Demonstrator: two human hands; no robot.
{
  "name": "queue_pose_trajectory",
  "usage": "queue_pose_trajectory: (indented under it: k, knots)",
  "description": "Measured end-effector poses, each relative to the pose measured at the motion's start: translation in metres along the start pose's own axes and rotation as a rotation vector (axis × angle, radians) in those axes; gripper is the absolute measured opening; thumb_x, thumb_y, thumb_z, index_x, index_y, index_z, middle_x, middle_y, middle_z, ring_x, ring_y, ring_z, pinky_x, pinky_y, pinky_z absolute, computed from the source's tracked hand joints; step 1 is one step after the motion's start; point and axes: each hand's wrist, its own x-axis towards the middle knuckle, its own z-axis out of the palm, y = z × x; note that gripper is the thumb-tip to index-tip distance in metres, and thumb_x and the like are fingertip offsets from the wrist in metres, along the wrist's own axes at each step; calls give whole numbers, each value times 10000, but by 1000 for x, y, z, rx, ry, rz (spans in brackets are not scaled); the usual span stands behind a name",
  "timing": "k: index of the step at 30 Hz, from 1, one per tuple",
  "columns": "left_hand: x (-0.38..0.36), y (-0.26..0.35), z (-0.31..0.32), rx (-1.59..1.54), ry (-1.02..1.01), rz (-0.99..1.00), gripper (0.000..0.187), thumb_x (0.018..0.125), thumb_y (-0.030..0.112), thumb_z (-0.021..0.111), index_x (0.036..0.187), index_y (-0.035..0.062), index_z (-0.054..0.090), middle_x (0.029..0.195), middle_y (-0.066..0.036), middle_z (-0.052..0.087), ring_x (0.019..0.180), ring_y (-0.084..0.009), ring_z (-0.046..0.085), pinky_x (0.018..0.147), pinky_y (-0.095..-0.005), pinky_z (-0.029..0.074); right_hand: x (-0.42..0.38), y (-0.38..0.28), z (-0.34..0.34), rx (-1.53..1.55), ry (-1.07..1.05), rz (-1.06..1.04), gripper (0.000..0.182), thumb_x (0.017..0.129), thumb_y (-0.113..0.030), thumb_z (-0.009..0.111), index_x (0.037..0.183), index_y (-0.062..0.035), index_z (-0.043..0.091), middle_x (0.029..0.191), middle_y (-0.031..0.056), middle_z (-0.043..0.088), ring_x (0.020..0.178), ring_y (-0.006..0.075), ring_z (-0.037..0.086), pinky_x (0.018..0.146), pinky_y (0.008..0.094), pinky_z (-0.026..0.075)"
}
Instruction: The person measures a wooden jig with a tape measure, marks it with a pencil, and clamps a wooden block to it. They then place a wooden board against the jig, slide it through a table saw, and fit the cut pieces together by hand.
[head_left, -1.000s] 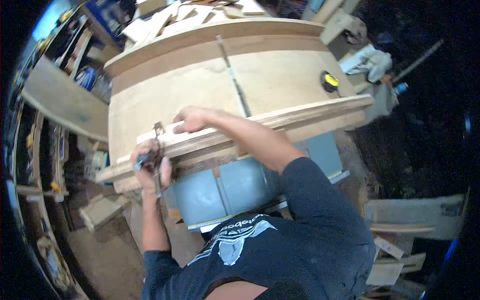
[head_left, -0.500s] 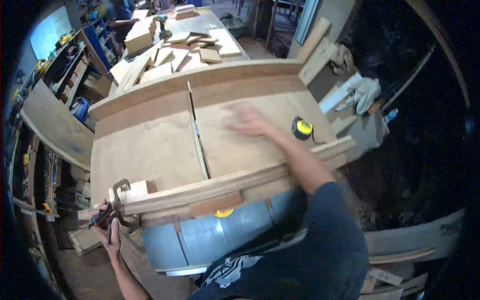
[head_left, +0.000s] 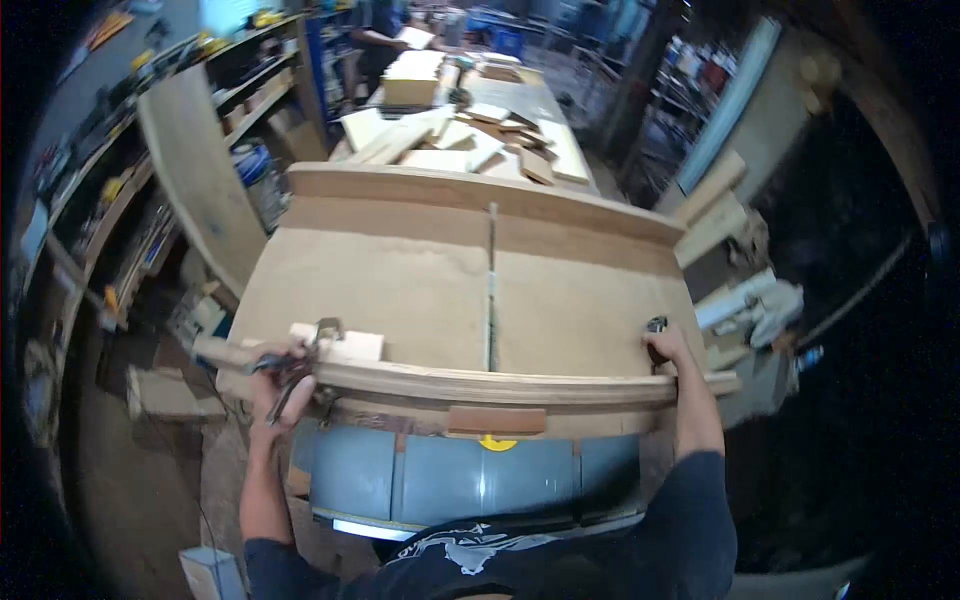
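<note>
My left hand [head_left: 282, 385] is closed around a metal clamp [head_left: 328, 330] at the left end of the thick wooden fence [head_left: 500, 385]. Beside the clamp, a small pale wood block [head_left: 360, 345] lies against the fence. On the right, my right hand [head_left: 675, 345] has its fingers around a tape measure [head_left: 656, 325], which is partly hidden by them. Both hands are at a plywood sled [head_left: 400, 270] with a narrow slot [head_left: 492, 290] running through it. Underneath its near edge shows a grey saw table [head_left: 480, 475].
Behind the sled's far fence [head_left: 480, 182], a long bench carries many loose wood pieces [head_left: 470, 145]. Another person [head_left: 380, 40] stands at its far left. Shelves with tools [head_left: 240, 90] and a leaning board [head_left: 205, 170] line the left; planks and cloth [head_left: 775, 305] lie right.
My right hand has moved right from over the sled and closed on the tape measure. My left hand stays at the clamp. The view has turned, shifting the sled rightward in the picture.
</note>
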Motion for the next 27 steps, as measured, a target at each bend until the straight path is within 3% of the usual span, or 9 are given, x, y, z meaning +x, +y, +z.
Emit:
queue_pose_trajectory:
  k: [2, 4, 6, 8, 12, 16, 22, 24, 27]
  knots:
    - [-2, -19, -8, -14, -24, -31, 518, 798, 74, 747, 1224, 76, 452, 1152, -93, 580, 1178, -249, 565, 1083, -442, 422, -74, -121, -16, 117, 68, -111, 698, 583, -179, 809, 1243, -18, 648, 1046, 132, 704, 914, 272, 686, 858, 375, 545]
    - [-1, -16, -7, 29, -10, -35, 496, 789, 102, 752, 1196, 58, 473, 1117, -86, 582, 1083, -217, 572, 993, -391, 450, -116, -204, -25, -72, -34, -385, 804, 593, -166, 804, 1355, -33, 587, 1015, 122, 688, 881, 273, 674, 842, 379, 541]
    - [0, -15, -13, 155, -37, -14, 479, 782, 126, 764, 1172, 58, 494, 1070, -81, 582, 1024, -192, 561, 944, -366, 453, -179, -287, -18, 107, -329, -338, 927, 590, -162, 801, 1461, -53, 501, 1110, 164, 677, 1003, 284, 659, 915, 380, 517]
    - [7, -20, -1, -82, 27, 75, 467, 773, 147, 787, 1141, 60, 514, 1028, -72, 576, 961, -166, 545, 891, -341, 456, -203, -329, 13, -82, -289, -1037, 988, 619, -199, 820, 1512, -44, 427, 1152, 186, 671, 1058, 318, 658, 949, 391, 522]
    - [7, -25, 3, -152, -7, 103, 473, 764, 157, 806, 1128, 65, 519, 1003, -63, 570, 911, -148, 526, 843, -318, 450, -285, -428, 84, -342, -406, -1109, 1022, 639, -233, 784, 1538, -27, 344, 1191, 254, 629, 1114, 427, 616, 1036, 455, 484]
    - [13, -21, -1, -230, -5, 121, 468, 755, 158, 817, 1114, 64, 532, 992, -56, 572, 876, -132, 514, 808, -308, 446, -314, -478, 144, -426, -398, -1180, 937, 651, -270, 797, 1425, 45, 373, 1140, 287, 625, 1083, 438, 613, 962, 462, 509]
    - [13, -13, -14, -195, -77, 49, 447, 749, 126, 801, 1111, 68, 545, 963, -27, 595, 844, -120, 520, 777, -292, 453, -299, -491, 160, -484, -387, -1257, 886, 657, -282, 814, 1376, 9, 386, 1108, 250, 638, 1086, 419, 608, 927, 498, 496]
    - [12, -8, -14, -77, -64, 152, 449, 754, 129, 800, 1119, 71, 546, 942, -19, 592, 837, -125, 525, 764, -288, 455, -296, -486, 170, -445, -359, -1312, 893, 666, -303, 825, 1377, 4, 381, 1113, 244, 641, 1089, 419, 607, 926, 498, 492]
    - [11, -16, -13, -126, -68, 124, 451, 758, 124, 799, 1112, 76, 523, 956, -28, 570, 864, -136, 523, 823, -300, 457, -294, -484, 177, -431, -376, -1293, 865, 689, -307, 816, 1384, -23, 386, 1123, 241, 640, 1101, 418, 600, 944, 498, 486]
